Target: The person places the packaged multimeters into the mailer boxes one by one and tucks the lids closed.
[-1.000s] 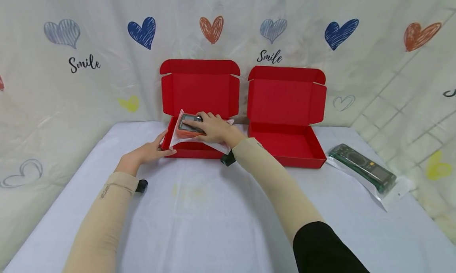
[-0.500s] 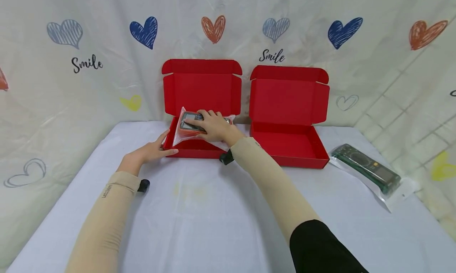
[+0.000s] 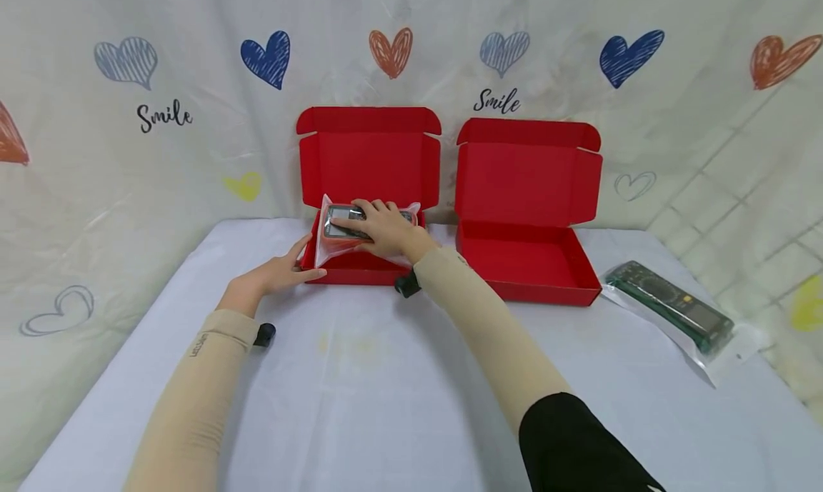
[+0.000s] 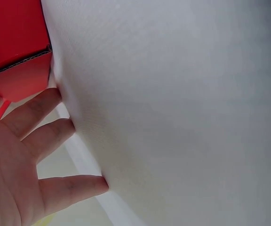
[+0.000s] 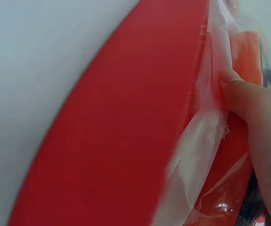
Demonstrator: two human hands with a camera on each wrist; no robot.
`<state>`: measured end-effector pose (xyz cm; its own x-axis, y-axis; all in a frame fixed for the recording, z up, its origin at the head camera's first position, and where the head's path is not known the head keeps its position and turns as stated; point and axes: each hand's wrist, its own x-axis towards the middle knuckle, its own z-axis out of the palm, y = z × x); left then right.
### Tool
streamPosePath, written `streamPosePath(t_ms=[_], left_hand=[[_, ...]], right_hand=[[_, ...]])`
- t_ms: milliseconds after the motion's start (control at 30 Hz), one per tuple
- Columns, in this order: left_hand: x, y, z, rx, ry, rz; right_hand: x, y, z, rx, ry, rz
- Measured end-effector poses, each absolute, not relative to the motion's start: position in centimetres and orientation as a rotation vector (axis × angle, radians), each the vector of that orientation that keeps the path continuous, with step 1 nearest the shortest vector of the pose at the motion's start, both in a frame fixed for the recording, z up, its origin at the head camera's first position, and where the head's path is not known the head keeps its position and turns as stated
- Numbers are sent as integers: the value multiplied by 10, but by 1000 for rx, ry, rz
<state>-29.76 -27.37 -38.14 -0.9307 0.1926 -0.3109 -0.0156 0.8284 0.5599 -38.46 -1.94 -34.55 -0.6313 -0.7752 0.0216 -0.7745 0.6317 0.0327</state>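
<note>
My right hand (image 3: pixel 386 228) grips an orange-cased multimeter (image 3: pixel 339 224) in a clear plastic bag, from above. It lies lengthwise over the open left red cardboard box (image 3: pixel 360 278), within its walls in the head view. The right wrist view shows my thumb against the orange side (image 5: pixel 246 52), and the loose bag (image 5: pixel 187 160) along the box's front wall (image 5: pixel 102 132). My left hand (image 3: pixel 276 274) touches that box's left front corner, thumb along the front. In the left wrist view its fingers (image 4: pixel 69 188) spread out straight beside the box corner (image 4: pixel 22 80).
To the right stands a second open red box (image 3: pixel 534 292), lid raised. A green multimeter (image 3: pixel 671 303) in a clear bag lies at the right of the white-covered table (image 3: pixel 386 406). Behind hangs a white curtain (image 3: pixel 193 178) printed with hearts.
The bagged orange multimeter has turned from tilted to nearly level with the left box, and sits slightly further back. The left hand stays at the box corner. The head view has shifted slightly.
</note>
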Motion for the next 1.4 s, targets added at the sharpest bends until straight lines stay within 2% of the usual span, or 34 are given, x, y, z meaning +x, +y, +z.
streamPosePath(t_ms=[367,867,1400], left_hand=[[-299,-269,-383,129,2626,851],[-300,-265,-381,111,2597,897],[-298,-277,-382,100,2579,947]], right_hand=[[-385,-10,-370,1272,-2961,52],[-383,-7,-379,1192,-3082,171],[-382,-19,-383,1239,-3123,184]])
